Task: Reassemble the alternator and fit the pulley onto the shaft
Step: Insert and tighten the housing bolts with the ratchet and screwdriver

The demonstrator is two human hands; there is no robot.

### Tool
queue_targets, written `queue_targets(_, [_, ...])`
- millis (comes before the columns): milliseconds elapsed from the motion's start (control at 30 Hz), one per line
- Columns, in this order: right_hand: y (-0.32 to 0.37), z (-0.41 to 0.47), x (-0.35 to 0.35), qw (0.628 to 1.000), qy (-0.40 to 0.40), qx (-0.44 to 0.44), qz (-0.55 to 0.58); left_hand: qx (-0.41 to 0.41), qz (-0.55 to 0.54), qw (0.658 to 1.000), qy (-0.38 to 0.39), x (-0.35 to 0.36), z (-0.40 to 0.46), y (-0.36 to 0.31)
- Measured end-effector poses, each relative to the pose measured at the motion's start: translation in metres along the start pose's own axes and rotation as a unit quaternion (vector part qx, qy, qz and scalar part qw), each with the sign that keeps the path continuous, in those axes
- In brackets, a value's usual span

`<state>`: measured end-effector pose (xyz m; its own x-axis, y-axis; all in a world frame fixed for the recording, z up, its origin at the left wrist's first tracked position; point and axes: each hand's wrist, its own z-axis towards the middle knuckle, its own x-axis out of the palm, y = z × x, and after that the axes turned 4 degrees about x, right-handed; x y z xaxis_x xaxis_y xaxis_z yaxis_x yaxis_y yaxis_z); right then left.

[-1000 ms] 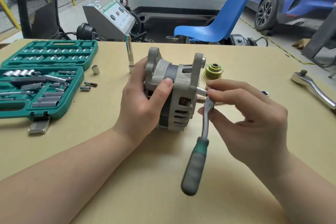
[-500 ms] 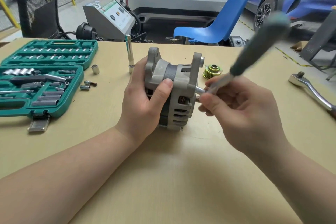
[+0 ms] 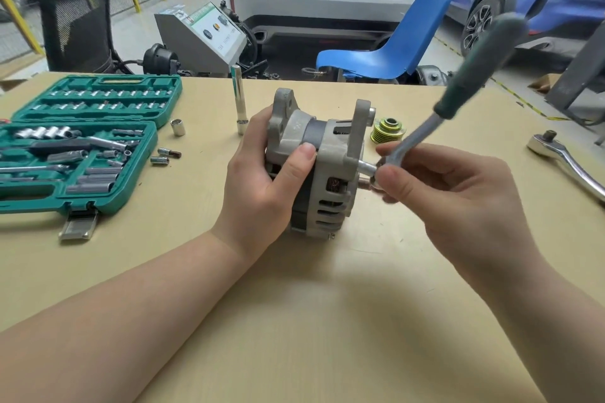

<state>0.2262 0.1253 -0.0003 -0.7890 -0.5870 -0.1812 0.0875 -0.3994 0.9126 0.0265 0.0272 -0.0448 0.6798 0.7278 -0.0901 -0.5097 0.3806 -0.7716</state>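
Note:
The grey alternator (image 3: 330, 154) stands on edge in the middle of the wooden table (image 3: 294, 321). My left hand (image 3: 262, 186) grips its housing from the left, thumb across the front. My right hand (image 3: 448, 193) pinches the head of a small ratchet (image 3: 458, 98) whose socket sits on a bolt at the alternator's right face. The ratchet's green-grey handle points up and to the right. The ribbed yellow-green pulley (image 3: 388, 130) lies on the table just behind the alternator, apart from it.
An open green socket case (image 3: 82, 144) fills the left side, with loose sockets (image 3: 177, 127) and bits beside it. A long extension bar (image 3: 238, 98) stands upright behind the alternator. A larger chrome ratchet (image 3: 566, 160) lies at the right edge. Chair and cars stand beyond.
The ratchet handle swung from pointing down toward me, a second ago, up to the upper right. My left hand kept its hold on the alternator.

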Motion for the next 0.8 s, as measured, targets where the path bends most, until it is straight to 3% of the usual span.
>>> queue_targets(67, [-0.007, -0.004, 0.001, 0.988, -0.043, -0.117, -0.093, 0.001, 0.002, 1.000, -0.001, 0.000, 0.000, 0.000])
queue_targets(167, [-0.015, -0.006, -0.001, 0.930, -0.056, -0.278, -0.234, 0.005, 0.005, 1.000, 0.001, 0.000, 0.000, 0.000])
queue_targets(267, [-0.020, -0.008, 0.002, 0.897, -0.085, -0.330, -0.282, 0.008, 0.011, 1.000, 0.004, 0.000, -0.001, 0.000])
queue_targets(500, [-0.013, -0.010, 0.008, 0.938, -0.085, -0.241, -0.236, 0.002, -0.014, 1.000, 0.002, 0.002, -0.001, 0.002])
queue_targets(633, [-0.005, -0.007, 0.011, 0.980, -0.066, -0.123, -0.142, -0.002, -0.022, 1.000, 0.006, 0.002, -0.002, 0.002])
queue_targets(800, [0.011, 0.003, 0.009, 0.999, -0.013, 0.005, -0.038, -0.005, -0.013, 1.000, 0.007, 0.001, -0.001, 0.003])
